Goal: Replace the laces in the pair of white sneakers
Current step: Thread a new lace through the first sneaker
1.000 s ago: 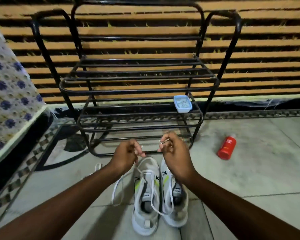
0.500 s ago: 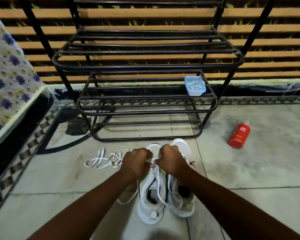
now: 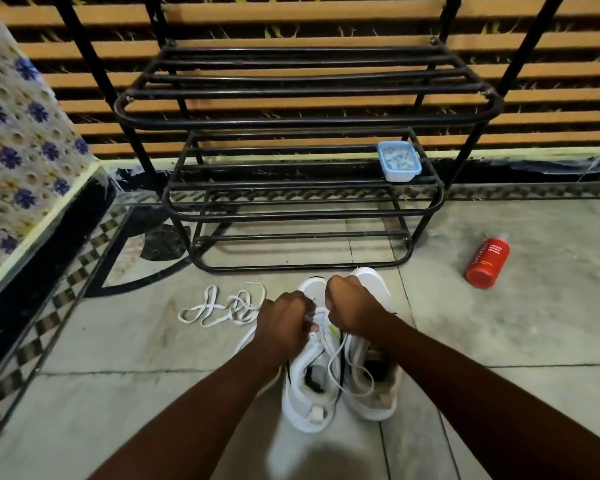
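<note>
The job looks roughly midway, by my reading. Both white sneakers stand side by side on the floor (image 3: 534, 341) just in front of the shoe rack (image 3: 291, 123), toes touching or nearly touching its bottom rail. A lace (image 3: 333, 362) is part-threaded through the front of the left sneaker (image 3: 305, 407), and its slack loops trail back over the tongue and across the mouth of the right sneaker (image 3: 374, 400). Whether that second shoe has any lace of its own I cannot tell. A loose lace (image 3: 219, 308) lies tangled on the floor in front of the rack's left end, untouched; old or new, it isn't clear.

Both hands hover over the toe end nearest the rack. The left hand (image 3: 284, 329) is curled, its fingers (image 3: 307, 322) pinching the lace right at the eyelets. The right hand (image 3: 352, 306) is clenched just beside it; a strand runs up beneath it, so it probably grips the other end, though the hold itself is hidden.

What remains: threading the upper eyelets, tying off, then the second shoe.
</note>
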Demonstrator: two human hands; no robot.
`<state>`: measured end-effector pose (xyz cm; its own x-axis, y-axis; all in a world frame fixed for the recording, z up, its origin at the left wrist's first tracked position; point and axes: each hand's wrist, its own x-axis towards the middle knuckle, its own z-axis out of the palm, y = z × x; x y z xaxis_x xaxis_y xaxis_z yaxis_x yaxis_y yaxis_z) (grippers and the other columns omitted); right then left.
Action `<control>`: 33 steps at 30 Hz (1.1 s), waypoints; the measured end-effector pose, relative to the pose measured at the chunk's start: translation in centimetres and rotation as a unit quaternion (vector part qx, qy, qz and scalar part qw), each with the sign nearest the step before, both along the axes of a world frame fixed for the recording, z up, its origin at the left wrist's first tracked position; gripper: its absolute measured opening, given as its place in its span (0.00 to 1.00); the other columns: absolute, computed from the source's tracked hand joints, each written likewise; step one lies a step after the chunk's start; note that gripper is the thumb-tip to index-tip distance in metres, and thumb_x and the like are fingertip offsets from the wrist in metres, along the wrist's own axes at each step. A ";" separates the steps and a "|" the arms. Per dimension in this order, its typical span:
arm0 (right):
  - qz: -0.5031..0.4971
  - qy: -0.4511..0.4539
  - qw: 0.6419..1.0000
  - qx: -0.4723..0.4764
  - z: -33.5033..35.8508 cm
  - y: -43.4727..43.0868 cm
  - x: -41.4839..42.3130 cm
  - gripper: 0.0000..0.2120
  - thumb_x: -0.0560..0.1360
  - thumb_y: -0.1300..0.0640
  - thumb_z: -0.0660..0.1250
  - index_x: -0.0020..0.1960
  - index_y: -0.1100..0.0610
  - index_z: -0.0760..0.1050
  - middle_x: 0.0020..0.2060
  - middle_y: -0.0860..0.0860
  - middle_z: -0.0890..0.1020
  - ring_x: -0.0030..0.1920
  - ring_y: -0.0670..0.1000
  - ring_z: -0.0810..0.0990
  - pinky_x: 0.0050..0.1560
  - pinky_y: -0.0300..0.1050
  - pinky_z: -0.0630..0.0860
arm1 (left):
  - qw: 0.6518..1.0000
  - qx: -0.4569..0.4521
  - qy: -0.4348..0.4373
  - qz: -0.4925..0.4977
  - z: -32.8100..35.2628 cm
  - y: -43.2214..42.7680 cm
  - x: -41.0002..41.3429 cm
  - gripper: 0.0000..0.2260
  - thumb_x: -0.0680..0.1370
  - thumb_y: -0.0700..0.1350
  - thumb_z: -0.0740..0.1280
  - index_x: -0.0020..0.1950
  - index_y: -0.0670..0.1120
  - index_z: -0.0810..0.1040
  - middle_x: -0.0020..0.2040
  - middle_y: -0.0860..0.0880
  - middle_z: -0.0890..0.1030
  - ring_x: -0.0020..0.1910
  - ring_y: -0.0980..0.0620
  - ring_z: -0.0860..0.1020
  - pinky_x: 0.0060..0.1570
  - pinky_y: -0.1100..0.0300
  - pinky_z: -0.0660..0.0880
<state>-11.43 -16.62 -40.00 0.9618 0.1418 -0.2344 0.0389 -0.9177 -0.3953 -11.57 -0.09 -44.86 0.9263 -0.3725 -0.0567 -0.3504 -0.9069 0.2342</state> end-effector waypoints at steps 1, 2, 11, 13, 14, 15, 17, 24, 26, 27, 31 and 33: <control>0.005 0.004 1.000 -0.001 0.2 0.0 0.0 0.11 0.74 0.65 0.63 0.56 0.61 0.71 0.56 0.60 0.75 0.58 0.60 0.75 0.59 0.50 0.73 | 1.000 0.005 0.002 0.000 -0.1 0.0 0.1 0.16 0.78 0.54 0.66 0.66 0.57 0.76 0.65 0.56 0.78 0.66 0.50 0.75 0.59 0.54 0.71; 0.011 0.007 1.000 -0.003 0.4 0.0 0.0 0.11 0.74 0.65 0.63 0.57 0.61 0.71 0.57 0.60 0.75 0.59 0.61 0.75 0.60 0.52 0.73 | 1.000 0.011 0.003 0.001 -0.1 -0.1 0.1 0.16 0.78 0.55 0.66 0.66 0.57 0.76 0.65 0.55 0.78 0.66 0.50 0.75 0.59 0.53 0.71; 0.013 0.002 1.000 -0.012 1.1 -0.3 -0.1 0.12 0.73 0.66 0.64 0.55 0.60 0.71 0.56 0.59 0.73 0.57 0.60 0.74 0.58 0.52 0.74 | 1.000 0.004 0.014 0.009 0.2 -0.4 0.0 0.15 0.78 0.52 0.66 0.64 0.56 0.76 0.64 0.55 0.78 0.66 0.49 0.75 0.61 0.51 0.70; 0.014 0.003 1.000 -0.005 1.1 -0.5 -0.2 0.12 0.72 0.66 0.65 0.54 0.60 0.72 0.55 0.59 0.73 0.56 0.60 0.74 0.57 0.52 0.74 | 1.000 0.006 0.017 0.010 0.4 -0.5 0.0 0.14 0.78 0.52 0.66 0.64 0.56 0.76 0.64 0.55 0.78 0.66 0.50 0.75 0.61 0.52 0.69; 0.014 0.005 1.000 -0.003 1.1 -0.5 -0.2 0.11 0.72 0.66 0.65 0.54 0.59 0.72 0.54 0.59 0.74 0.56 0.60 0.74 0.57 0.52 0.74 | 1.000 0.006 0.017 0.011 0.4 -0.5 0.0 0.14 0.78 0.52 0.66 0.64 0.56 0.76 0.64 0.55 0.78 0.67 0.50 0.75 0.61 0.52 0.69; 0.013 0.005 1.000 -0.002 1.1 -0.6 -0.3 0.11 0.71 0.66 0.65 0.53 0.59 0.72 0.54 0.59 0.74 0.55 0.60 0.75 0.56 0.51 0.74 | 1.000 0.004 0.017 0.013 0.5 -0.5 -0.1 0.14 0.78 0.52 0.67 0.64 0.56 0.77 0.65 0.54 0.78 0.67 0.50 0.75 0.62 0.52 0.69; 0.012 0.006 1.000 0.000 1.1 -0.6 -0.3 0.10 0.72 0.66 0.65 0.53 0.59 0.72 0.54 0.58 0.74 0.55 0.60 0.75 0.56 0.50 0.73 | 1.000 0.002 0.017 0.014 0.7 -0.5 -0.1 0.15 0.79 0.52 0.67 0.65 0.55 0.77 0.65 0.54 0.78 0.67 0.50 0.74 0.63 0.52 0.69; 0.014 0.013 0.999 -0.027 1.8 -0.3 0.1 0.09 0.74 0.66 0.63 0.50 0.55 0.68 0.55 0.59 0.75 0.57 0.60 0.74 0.58 0.52 0.74 | 1.000 -0.001 0.020 0.022 1.2 -0.5 -0.4 0.14 0.79 0.52 0.67 0.64 0.54 0.77 0.65 0.53 0.78 0.67 0.48 0.75 0.63 0.52 0.70; 0.017 0.010 0.999 -0.028 1.7 -0.7 0.1 0.09 0.74 0.66 0.64 0.49 0.54 0.68 0.54 0.59 0.75 0.56 0.60 0.75 0.56 0.50 0.74 | 1.000 -0.006 0.018 0.023 1.2 -0.6 -0.4 0.13 0.79 0.51 0.67 0.63 0.54 0.78 0.64 0.52 0.79 0.65 0.47 0.76 0.62 0.52 0.71; 0.018 0.007 1.000 -0.020 1.5 -1.0 -0.1 0.08 0.73 0.66 0.64 0.48 0.55 0.69 0.54 0.59 0.75 0.55 0.60 0.76 0.56 0.50 0.75 | 1.000 -0.013 0.018 0.022 1.1 -0.6 -0.4 0.13 0.79 0.50 0.68 0.63 0.54 0.79 0.63 0.52 0.80 0.65 0.47 0.76 0.61 0.52 0.72; -0.011 -0.023 0.998 0.056 0.6 -1.7 -0.7 0.05 0.75 0.62 0.64 0.48 0.55 0.76 0.50 0.55 0.79 0.54 0.57 0.76 0.55 0.44 0.74 | 0.998 -0.055 0.024 0.021 1.1 -0.2 -0.3 0.14 0.78 0.50 0.69 0.64 0.54 0.81 0.63 0.52 0.82 0.62 0.46 0.79 0.58 0.53 0.76; -0.033 -0.055 0.994 0.093 0.8 -2.3 -0.7 0.09 0.76 0.63 0.62 0.47 0.53 0.80 0.44 0.52 0.83 0.53 0.54 0.79 0.52 0.35 0.74 | 0.993 -0.110 0.018 0.042 1.6 0.3 -0.2 0.12 0.78 0.49 0.69 0.61 0.55 0.83 0.59 0.51 0.85 0.60 0.46 0.81 0.55 0.54 0.78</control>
<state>-12.08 -18.92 -39.20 0.9888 0.1085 -0.1025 0.0337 -0.8310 -0.5553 -11.78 0.25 -43.28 0.9536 -0.3007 -0.0173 -0.2627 -0.8584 0.4406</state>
